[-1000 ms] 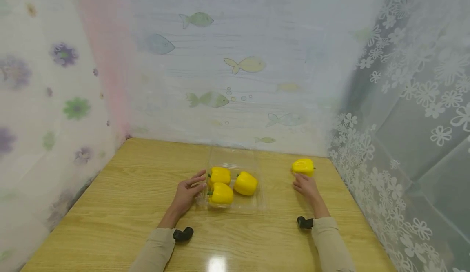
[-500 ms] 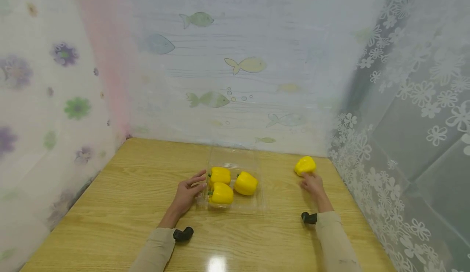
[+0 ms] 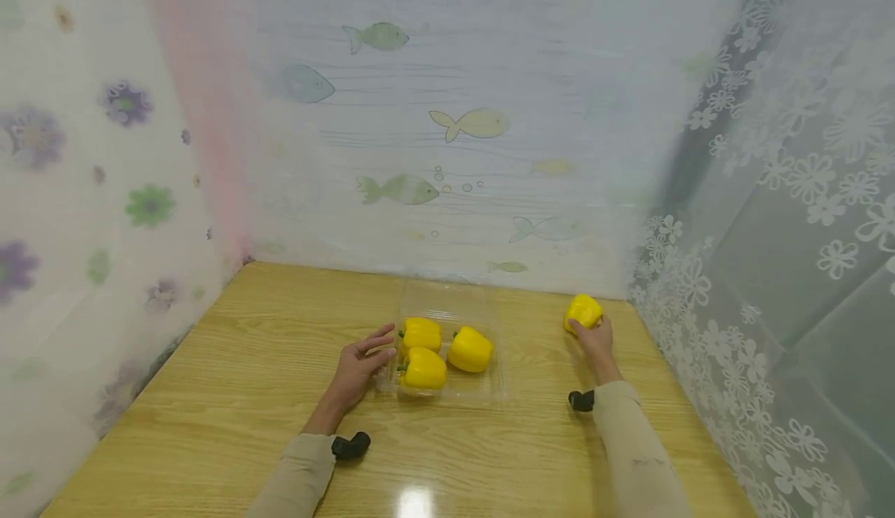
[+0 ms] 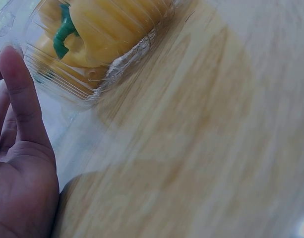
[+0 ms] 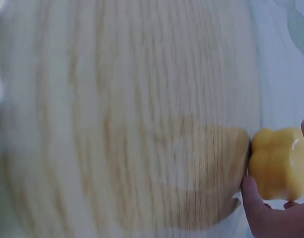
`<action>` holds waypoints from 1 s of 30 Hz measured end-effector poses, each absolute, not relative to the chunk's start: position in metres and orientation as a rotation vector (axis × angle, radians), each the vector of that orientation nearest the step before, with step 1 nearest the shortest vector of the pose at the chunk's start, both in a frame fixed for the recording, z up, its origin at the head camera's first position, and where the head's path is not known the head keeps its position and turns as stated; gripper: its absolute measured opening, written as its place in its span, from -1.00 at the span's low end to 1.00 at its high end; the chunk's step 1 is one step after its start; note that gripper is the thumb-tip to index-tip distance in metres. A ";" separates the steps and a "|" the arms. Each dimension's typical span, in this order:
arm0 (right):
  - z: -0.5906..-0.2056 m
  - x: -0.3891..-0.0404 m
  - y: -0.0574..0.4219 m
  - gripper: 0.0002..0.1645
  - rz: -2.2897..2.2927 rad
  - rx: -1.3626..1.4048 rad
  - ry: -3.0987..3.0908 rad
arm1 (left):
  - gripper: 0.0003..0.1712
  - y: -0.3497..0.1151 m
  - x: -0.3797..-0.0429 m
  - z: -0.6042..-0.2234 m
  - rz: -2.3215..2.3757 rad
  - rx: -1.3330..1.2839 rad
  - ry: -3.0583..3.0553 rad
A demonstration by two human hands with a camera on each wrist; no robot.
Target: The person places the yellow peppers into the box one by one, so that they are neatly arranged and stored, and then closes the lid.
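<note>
At the back right of the table, my right hand (image 3: 596, 345) holds a yellow bell pepper (image 3: 583, 311), its thumb on the near side and fingers round the right. The right wrist view shows that pepper (image 5: 276, 163) between the thumb (image 5: 252, 198) and a fingertip. A clear plastic clamshell box (image 3: 447, 298) lies with its lid folded back toward the wall. Inside it are three yellow peppers, one (image 3: 471, 349) on the right and two on the left. My left hand (image 3: 353, 372) rests at the box's left side, fingers extended; its thumb (image 4: 20, 89) reaches the ribbed plastic wall.
The wooden table (image 3: 280, 332) meets a fish-print curtain (image 3: 461, 153) at the back. Flower-print sheets (image 3: 147, 206) hang along the left side, and a translucent floral sheet (image 3: 804, 308) hangs on the right. A black wrist mount (image 3: 352, 446) sticks out from the left sleeve.
My right hand has shifted slightly right, turned the pepper at the back right and closed its fingers round it. The left hand and the box have stayed put.
</note>
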State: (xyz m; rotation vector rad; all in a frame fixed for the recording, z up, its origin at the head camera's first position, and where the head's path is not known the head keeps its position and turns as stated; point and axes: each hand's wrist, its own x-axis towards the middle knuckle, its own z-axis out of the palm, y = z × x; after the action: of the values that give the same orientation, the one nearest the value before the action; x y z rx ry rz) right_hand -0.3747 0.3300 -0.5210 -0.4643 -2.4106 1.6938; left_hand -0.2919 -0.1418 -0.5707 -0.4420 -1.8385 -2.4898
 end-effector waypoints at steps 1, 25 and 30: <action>-0.522 -0.376 0.329 0.13 1.678 -0.472 -2.403 | -0.46 -0.142 -0.292 -0.571 -2.490 -0.443 -1.838; -0.521 -0.375 0.323 -0.09 1.513 -0.217 -2.601 | -0.49 -0.144 -0.294 -0.571 -2.444 -0.462 -1.876; -0.519 -0.366 0.322 -0.10 1.508 -0.018 -2.745 | -0.49 -0.144 -0.294 -0.572 -2.458 -0.435 -1.881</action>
State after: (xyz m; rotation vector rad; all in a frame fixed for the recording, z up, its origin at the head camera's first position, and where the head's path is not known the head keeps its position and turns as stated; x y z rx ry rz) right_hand -0.3656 0.3221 -0.5190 -0.0176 -2.7449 1.5078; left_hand -0.2939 -0.1439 -0.5722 -0.4353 -1.8814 -2.4581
